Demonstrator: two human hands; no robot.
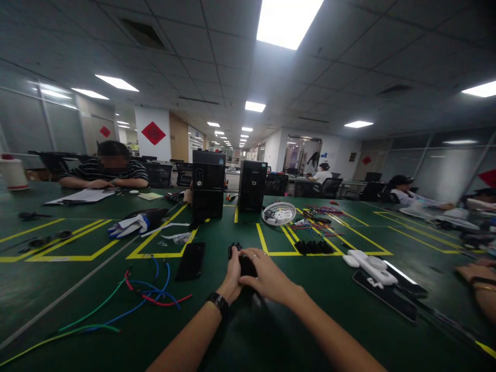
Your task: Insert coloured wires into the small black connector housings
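Note:
Both my hands meet over a small black part (241, 260) on the green table (116, 330). My left hand (232, 279), with a black watch on the wrist, cups it from the left, fingers curled. My right hand (265, 276) covers it from the right and above, fingers closed over it. Most of the black part is hidden by my fingers. A black phone (190, 261) lies flat just left of my hands. Loose red, blue and green wires (151, 294) sprawl further left.
Two black computer towers (208, 181) (251, 186) stand behind, beside a white fan grille (279, 213). White plastic parts (368, 263) and dark flat panels lie to the right. A white glove (129, 225) lies left. A person sits at far left; another's hand (476, 274) rests at right.

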